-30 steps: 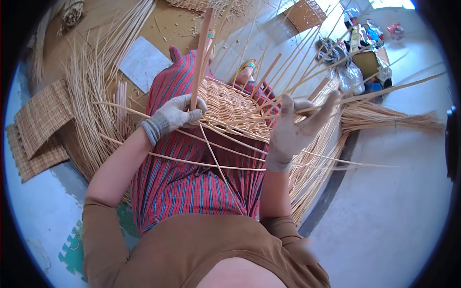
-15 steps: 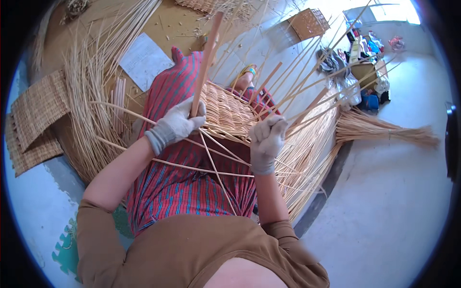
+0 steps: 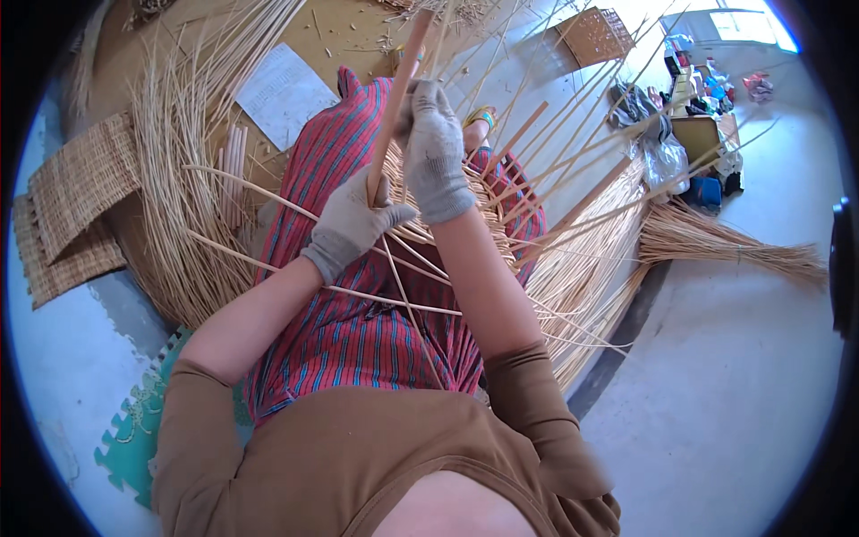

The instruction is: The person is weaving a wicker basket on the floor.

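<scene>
A partly woven rattan basket (image 3: 489, 199) rests on my lap, with long pale strands and flat wooden sticks standing out of it. My left hand (image 3: 356, 222), in a grey-white work glove, closes round the base of a tall flat wooden stick (image 3: 394, 112) at the basket's near left. The gloved right hand (image 3: 436, 157) is raised over the basket beside that stick, its fingers drawn together near the stick's upper half. What these fingers pinch is hidden. Loose strands (image 3: 394, 300) cross below both hands over the red striped cloth (image 3: 344, 349).
Long rattan bundles lie left (image 3: 179, 242) and right (image 3: 707, 242). Woven mats (image 3: 85, 188), a paper sheet (image 3: 284, 97) and short pink-brown sticks (image 3: 234, 174) are at the left. Farther off stand a brown woven panel (image 3: 595, 38) and a box with bags (image 3: 702, 139).
My right hand has moved up and left, from the basket's right side to beside the tall stick. The left hand still holds the stick's base; the view has shifted slightly.
</scene>
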A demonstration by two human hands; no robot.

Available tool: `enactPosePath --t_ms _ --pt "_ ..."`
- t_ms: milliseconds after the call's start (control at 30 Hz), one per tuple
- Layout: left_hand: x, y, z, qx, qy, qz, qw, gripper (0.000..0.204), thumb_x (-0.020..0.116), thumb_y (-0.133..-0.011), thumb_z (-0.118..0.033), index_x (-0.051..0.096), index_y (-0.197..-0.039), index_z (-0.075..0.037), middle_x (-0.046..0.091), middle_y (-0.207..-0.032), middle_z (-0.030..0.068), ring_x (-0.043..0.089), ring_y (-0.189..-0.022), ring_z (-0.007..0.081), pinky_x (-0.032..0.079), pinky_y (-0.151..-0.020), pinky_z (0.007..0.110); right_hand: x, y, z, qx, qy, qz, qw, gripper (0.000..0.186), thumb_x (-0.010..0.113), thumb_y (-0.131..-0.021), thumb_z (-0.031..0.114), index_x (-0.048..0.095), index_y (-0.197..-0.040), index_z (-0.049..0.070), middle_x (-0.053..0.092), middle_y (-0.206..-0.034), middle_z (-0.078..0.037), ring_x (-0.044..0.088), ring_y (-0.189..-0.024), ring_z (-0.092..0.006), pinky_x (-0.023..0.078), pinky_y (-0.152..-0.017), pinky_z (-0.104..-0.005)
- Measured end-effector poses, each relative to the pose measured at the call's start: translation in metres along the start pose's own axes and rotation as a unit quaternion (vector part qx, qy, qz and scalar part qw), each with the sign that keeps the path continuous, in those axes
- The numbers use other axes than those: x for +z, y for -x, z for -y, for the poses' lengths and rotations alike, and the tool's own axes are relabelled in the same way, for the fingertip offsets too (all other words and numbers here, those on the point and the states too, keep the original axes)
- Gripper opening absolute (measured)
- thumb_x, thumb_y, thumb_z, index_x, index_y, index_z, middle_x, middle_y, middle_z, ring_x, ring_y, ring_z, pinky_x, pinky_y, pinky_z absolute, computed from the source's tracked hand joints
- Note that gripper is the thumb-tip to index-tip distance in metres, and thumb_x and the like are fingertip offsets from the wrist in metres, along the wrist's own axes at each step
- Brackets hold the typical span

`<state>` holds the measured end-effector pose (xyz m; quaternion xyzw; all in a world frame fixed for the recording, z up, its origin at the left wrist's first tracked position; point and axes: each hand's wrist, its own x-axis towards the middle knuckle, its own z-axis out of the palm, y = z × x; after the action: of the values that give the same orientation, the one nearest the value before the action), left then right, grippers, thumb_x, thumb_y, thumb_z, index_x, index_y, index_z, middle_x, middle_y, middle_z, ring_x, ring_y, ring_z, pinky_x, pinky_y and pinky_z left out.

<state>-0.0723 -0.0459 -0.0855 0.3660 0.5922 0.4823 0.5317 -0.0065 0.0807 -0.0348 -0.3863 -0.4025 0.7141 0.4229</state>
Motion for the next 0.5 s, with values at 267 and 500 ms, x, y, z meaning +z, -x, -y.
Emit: enactPosePath --t_ms 267,500 --pt "-0.002 -0.001 0.008 0.045 -0.032 -0.065 0.996 0.045 0.092 -0.081 -0.028 0.051 -0.083 -0.008 0.048 -0.070 -0.0026 0.044 -0.065 0.0096 0.045 -0.060 0.031 -0.056 0.168 0.064 -0.124 0.627 0.134 0.757 0.045 0.070 -0.096 0.020 0.060 -0.139 0.008 0.069 -0.109 -0.019 0.066 -0.107 -0.0386 0.054 -0.090 -0.0455" --pt "-0.001 0.002 0.003 0.033 0.006 -0.050 0.998 0.045 0.089 -0.086 -0.021 0.046 -0.079 -0.009 0.044 -0.069 -0.0035 0.040 -0.064 0.0095 0.042 -0.058 0.030 -0.093 0.157 0.105 -0.188 0.778 -0.072 0.595 0.032 0.083 -0.078 0.038 0.072 -0.092 0.012 0.068 -0.081 -0.007 0.067 -0.085 -0.0309 0.052 -0.076 -0.0444"
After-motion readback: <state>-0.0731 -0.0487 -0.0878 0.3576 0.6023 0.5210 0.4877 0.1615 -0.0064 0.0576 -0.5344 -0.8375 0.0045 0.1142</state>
